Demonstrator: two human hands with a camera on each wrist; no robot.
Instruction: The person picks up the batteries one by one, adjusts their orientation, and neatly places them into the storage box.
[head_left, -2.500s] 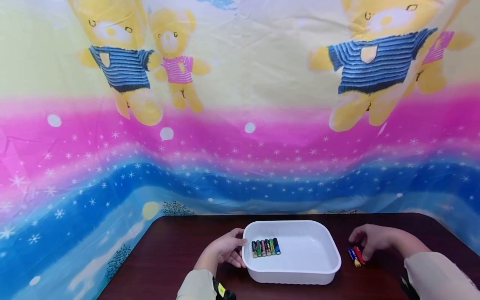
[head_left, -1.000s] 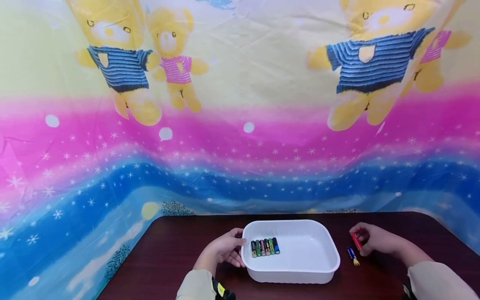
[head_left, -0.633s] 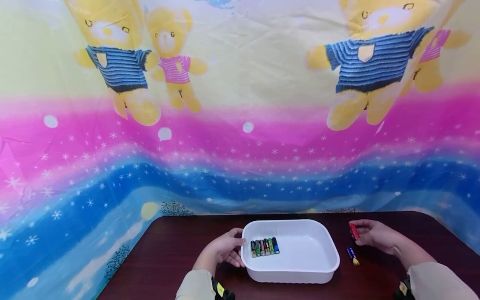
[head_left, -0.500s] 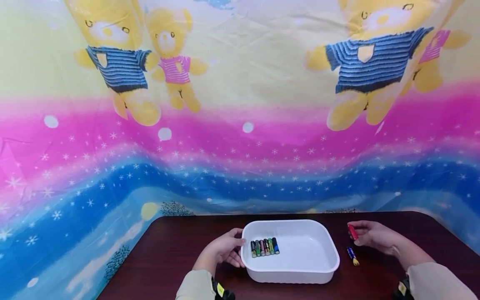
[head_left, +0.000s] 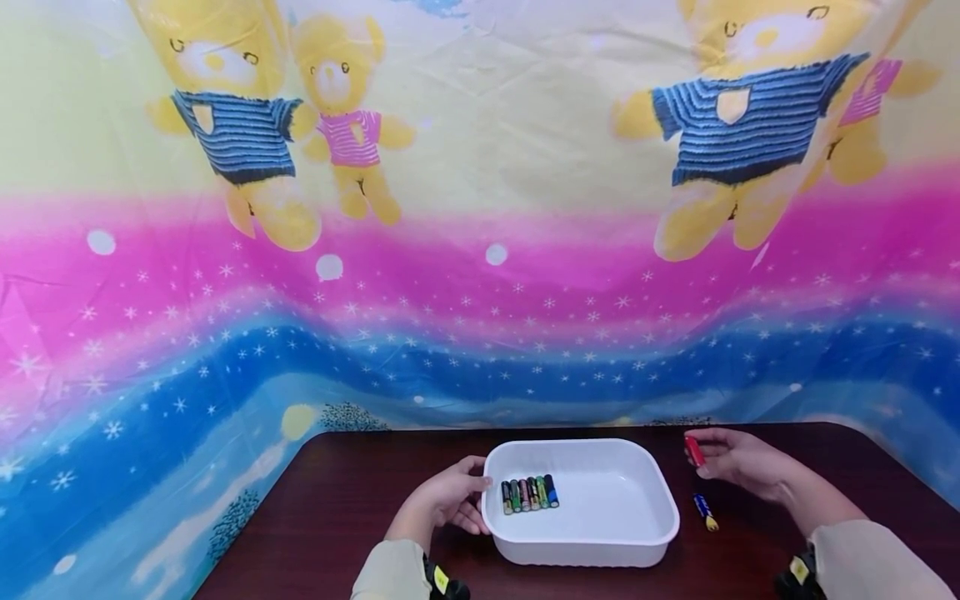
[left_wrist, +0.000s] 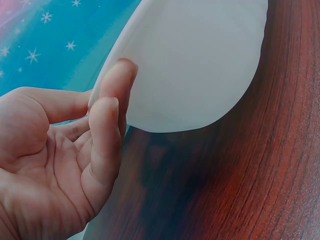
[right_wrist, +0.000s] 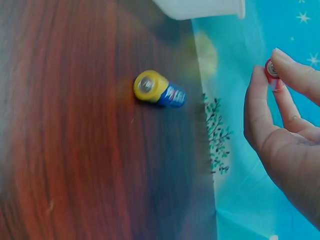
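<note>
A white plastic tray stands on the table, with several small batteries lined up side by side inside at its left. My left hand grips the tray's left end; in the left wrist view its thumb is at the rim and bent fingers lie along the outer wall. To the right of the tray, my right hand pinches a red battery between thumb and fingertips, raised above the table. A blue battery with a yellow end lies on the table below that hand.
The dark wood-grain table has rounded far corners. Right behind it hangs a cloth printed with bears and snowflakes. Each wrist carries a black strap, and the sleeves are light.
My right hand has picked the red battery up from beside the blue one, lifted it and moved it a little left and away. The left hand and the tray stay put.
</note>
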